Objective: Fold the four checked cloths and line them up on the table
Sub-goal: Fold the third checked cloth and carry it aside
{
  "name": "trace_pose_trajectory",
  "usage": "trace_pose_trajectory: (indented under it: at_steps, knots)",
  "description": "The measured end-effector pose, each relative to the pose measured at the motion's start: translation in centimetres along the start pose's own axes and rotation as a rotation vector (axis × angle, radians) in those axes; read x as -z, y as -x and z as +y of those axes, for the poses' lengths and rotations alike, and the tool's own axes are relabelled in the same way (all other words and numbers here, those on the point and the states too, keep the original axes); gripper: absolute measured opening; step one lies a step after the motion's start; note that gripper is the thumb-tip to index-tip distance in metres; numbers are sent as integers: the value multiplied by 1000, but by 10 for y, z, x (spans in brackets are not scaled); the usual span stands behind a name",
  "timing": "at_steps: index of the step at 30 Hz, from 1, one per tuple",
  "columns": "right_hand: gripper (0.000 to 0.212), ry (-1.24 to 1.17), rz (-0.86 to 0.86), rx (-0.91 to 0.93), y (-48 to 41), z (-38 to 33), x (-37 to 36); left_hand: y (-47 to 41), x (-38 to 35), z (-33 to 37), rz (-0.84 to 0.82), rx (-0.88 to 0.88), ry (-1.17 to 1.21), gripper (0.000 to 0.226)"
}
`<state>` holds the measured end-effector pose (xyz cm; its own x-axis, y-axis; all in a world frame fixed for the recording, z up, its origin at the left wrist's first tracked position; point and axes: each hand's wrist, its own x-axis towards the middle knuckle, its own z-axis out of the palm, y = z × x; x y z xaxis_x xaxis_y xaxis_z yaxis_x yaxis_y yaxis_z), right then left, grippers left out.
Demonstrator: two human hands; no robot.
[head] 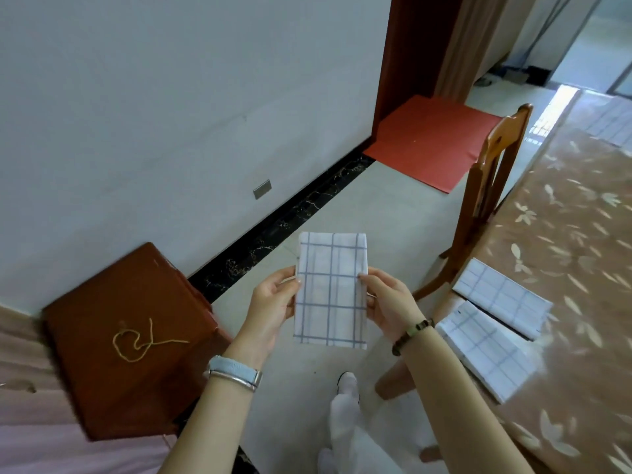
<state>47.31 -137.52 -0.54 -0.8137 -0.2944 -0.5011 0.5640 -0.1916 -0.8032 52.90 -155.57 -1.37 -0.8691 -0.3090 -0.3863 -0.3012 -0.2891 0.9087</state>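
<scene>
A white cloth with blue checks, folded into a tall narrow rectangle, hangs in the air over the floor. My left hand pinches its left edge and my right hand pinches its right edge. Two more folded checked cloths lie side by side on the table at the right: the far one and the near one, both close to the table's left edge.
The table has a glossy brown leaf-patterned cover. A wooden chair stands against its left edge. A dark brown cabinet with a yellow string on top sits at the left by the wall. A red mat lies by the doorway.
</scene>
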Motion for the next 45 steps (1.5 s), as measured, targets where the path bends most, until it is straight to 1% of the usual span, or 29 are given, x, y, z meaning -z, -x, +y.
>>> trace_pose_trajectory:
  at_steps: [12,21,25,29,32,37,40,45]
  knots:
    - [18,-63,51,13,-111,-55,4,-129,-30,44,-77,29,-48,20]
    - [20,-135,146,51,-175,-110,39,-220,-99,82,-197,45,-130,20]
    - [20,-173,187,90,-184,-128,64,-243,-136,92,-268,43,-156,16]
    - [21,-229,236,114,-185,-142,93,-262,-173,93,-357,62,-202,20]
    - [24,-236,321,137,-182,-149,119,-274,-205,88,-452,92,-235,22]
    - [19,-291,518,152,-174,-156,159,-294,-266,77,-615,131,-304,17]
    - [17,-356,671,193,-170,-161,181,-305,-308,71,-746,140,-371,18]
    - [17,-456,871,243,-166,-167,206,-322,-370,66,-935,177,-458,17]
